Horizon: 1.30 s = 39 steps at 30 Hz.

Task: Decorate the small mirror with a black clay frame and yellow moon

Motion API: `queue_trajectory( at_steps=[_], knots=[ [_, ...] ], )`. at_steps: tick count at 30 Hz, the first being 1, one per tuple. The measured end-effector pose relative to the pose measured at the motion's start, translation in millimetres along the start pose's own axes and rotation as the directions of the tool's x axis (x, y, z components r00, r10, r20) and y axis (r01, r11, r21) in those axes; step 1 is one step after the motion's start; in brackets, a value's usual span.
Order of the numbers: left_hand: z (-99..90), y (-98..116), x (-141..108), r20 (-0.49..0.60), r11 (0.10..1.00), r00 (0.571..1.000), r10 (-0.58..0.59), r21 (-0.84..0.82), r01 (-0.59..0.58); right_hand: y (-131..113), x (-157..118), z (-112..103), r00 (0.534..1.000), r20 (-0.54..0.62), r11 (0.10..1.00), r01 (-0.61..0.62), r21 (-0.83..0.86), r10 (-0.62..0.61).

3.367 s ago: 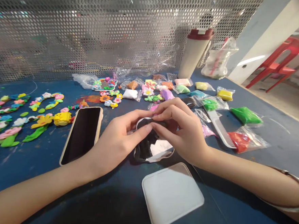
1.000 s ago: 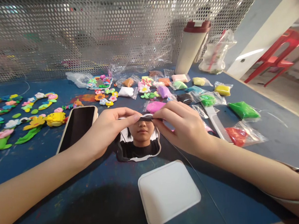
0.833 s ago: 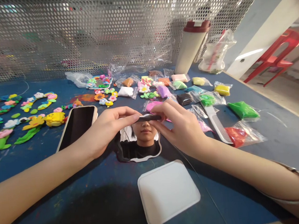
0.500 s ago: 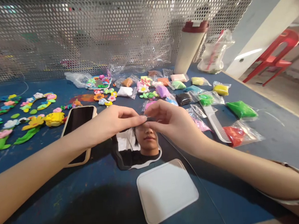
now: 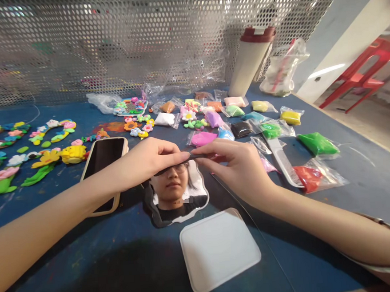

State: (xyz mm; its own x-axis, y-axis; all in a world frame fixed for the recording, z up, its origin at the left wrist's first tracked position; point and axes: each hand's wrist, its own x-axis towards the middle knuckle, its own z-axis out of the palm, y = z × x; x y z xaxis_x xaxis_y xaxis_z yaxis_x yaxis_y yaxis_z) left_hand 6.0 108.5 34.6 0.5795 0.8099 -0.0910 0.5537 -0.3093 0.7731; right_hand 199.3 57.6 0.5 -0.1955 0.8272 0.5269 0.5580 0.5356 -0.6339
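A small wavy-edged mirror (image 5: 198,194) lies on the blue table, reflecting part of a person. Black clay (image 5: 158,219) lines its left and lower-left rim. Over the mirror's far edge, my left hand (image 5: 149,160) pinches a thin dark strip, apparently black clay, between thumb and fingers. My right hand (image 5: 238,165) pinches the strip's other side, thumb below and fingers above, close to my left fingertips. Most of the strip is hidden by the fingers. Nearer to me lies a white rounded-corner plate (image 5: 220,251), apart from both hands.
A phone (image 5: 105,159) lies under my left forearm. Colourful clay flowers (image 5: 44,161) spread across the left. Bagged clay (image 5: 318,144), a white comb (image 5: 286,164) and a tumbler (image 5: 251,62) are on the right. A perforated metal screen (image 5: 108,45) stands behind. A thin cord (image 5: 250,217) runs past the plate.
My right hand has shifted slightly down and right, its fingers straighter, and more of the dark strip shows between the hands. The reflection in the mirror has moved left.
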Motion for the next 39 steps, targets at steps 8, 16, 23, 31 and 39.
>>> queue_trajectory(
  at_steps=[8,16,23,31,39],
  knots=[
    [1.1,-6,3,0.111,0.995,0.993,-0.033,-0.087,0.043,5,-6,3,0.988,-0.009,0.984,0.155,-0.086,-0.156],
    [6.1,-5,-1,0.086,0.958,0.984,-0.155,-0.229,0.170,12,-13,3,0.900,0.024,0.852,0.420,-0.312,-0.435],
    [6.3,-5,0,0.110,0.959,0.987,-0.117,-0.244,0.141,12,-21,1,0.852,0.124,0.758,0.511,-0.405,-0.508],
    [7.7,-2,-2,0.102,0.952,0.978,-0.180,-0.231,0.200,2,-25,2,0.827,0.267,0.717,0.562,-0.413,-0.495],
    [8.1,-6,-1,0.105,0.962,0.969,-0.223,-0.135,0.236,-3,-31,-1,0.826,0.309,0.774,0.556,-0.304,-0.472]
  ],
)
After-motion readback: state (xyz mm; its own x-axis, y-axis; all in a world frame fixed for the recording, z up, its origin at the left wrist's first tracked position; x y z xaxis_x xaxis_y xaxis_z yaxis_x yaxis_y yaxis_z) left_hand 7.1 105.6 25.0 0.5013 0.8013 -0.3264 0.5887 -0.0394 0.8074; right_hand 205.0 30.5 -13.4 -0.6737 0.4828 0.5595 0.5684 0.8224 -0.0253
